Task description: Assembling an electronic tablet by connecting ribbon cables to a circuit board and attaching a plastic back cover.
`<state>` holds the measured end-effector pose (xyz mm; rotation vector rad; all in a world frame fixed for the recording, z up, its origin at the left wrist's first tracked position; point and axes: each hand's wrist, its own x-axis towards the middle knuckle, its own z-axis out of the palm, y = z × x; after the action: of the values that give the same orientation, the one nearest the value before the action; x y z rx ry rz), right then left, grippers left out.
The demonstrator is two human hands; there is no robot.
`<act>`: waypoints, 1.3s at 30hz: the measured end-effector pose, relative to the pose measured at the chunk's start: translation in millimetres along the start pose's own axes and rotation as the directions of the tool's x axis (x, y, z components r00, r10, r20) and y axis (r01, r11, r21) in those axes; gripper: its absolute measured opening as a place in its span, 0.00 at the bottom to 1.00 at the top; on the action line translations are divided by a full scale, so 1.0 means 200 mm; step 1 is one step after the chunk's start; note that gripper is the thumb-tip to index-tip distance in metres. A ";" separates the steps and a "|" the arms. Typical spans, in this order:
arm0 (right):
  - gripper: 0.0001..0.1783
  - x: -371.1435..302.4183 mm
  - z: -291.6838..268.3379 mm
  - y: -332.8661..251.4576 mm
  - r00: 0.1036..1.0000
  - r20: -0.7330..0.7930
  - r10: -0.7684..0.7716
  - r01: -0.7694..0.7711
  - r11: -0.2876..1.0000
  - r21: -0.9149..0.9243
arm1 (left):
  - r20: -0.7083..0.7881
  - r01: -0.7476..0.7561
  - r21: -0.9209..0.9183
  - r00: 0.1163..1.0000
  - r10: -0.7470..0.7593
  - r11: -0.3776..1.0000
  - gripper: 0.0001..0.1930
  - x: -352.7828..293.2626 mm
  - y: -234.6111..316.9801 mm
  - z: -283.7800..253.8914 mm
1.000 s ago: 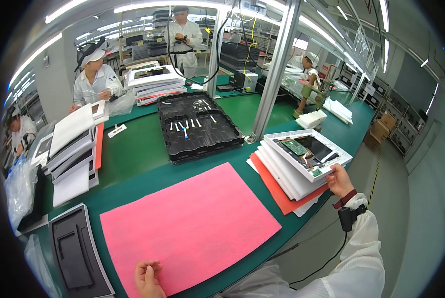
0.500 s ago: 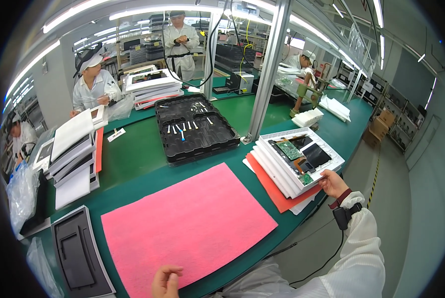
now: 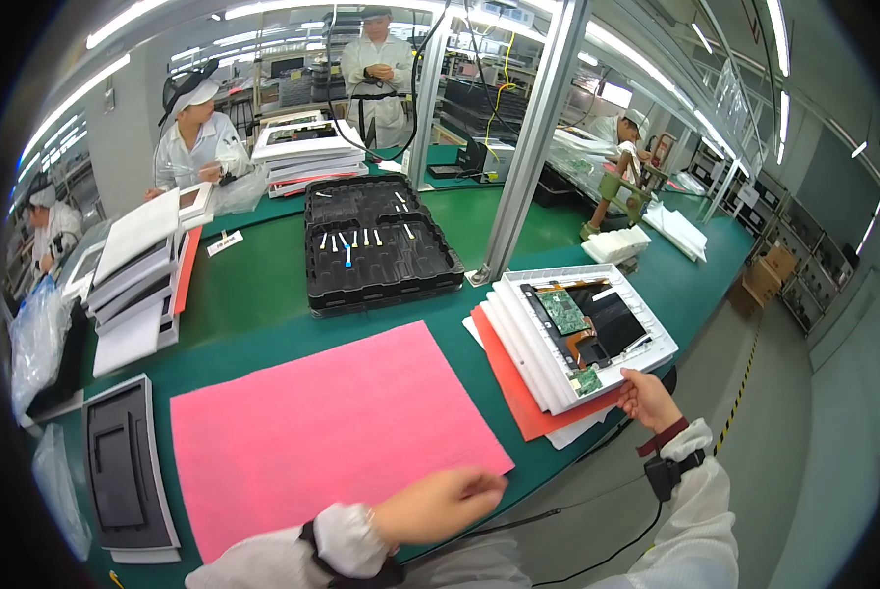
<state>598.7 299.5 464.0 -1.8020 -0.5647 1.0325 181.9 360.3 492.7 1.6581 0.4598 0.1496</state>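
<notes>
My right hand (image 3: 650, 398) grips the near right edge of a white tablet-like housing (image 3: 548, 294), its thumb on top of the rim. Green circuit boards, an orange flex cable and black panels lie inside the housing. It rests on top of a stack of white foam sheets (image 3: 518, 344), with a red-orange sheet (image 3: 523, 412) beneath. Reaching across the near edge of a pink mat (image 3: 312, 412), my left hand (image 3: 440, 506) holds nothing; its fingers are loosely bent, slightly blurred, with the thumb apart.
A black compartment tray (image 3: 381, 265) with several small flex cables stands behind the mat. A dark grey panel (image 3: 126, 471) lies left, near stacked white frames (image 3: 131, 285). A metal post (image 3: 533, 147) rises behind the housing. Co-workers (image 3: 199, 147) sit and stand beyond.
My left hand has come further in from the lower edge and moved right over the pink mat. My right hand stays on the housing's edge; the view has shifted a little.
</notes>
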 end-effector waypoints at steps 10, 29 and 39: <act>0.27 0.00 0.07 0.05 0.990 0.141 0.020 -0.043 0.987 0.158 | -0.227 -0.026 -0.714 0.954 -0.196 0.700 0.28 0.89 -0.10 0.10; 0.26 -0.04 0.07 0.06 0.910 0.372 -0.181 -0.027 0.872 0.489 | -0.458 -0.211 -0.477 0.888 -0.037 0.853 0.25 1.01 0.02 0.18; 0.31 0.04 0.11 0.01 0.846 0.136 -0.515 0.201 0.546 0.813 | -0.496 -0.442 -0.716 0.867 0.052 0.540 0.19 0.99 0.04 0.16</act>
<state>583.5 315.0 454.1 -0.6612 -0.5592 1.0800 376.1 404.9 463.3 0.7186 0.3708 0.8445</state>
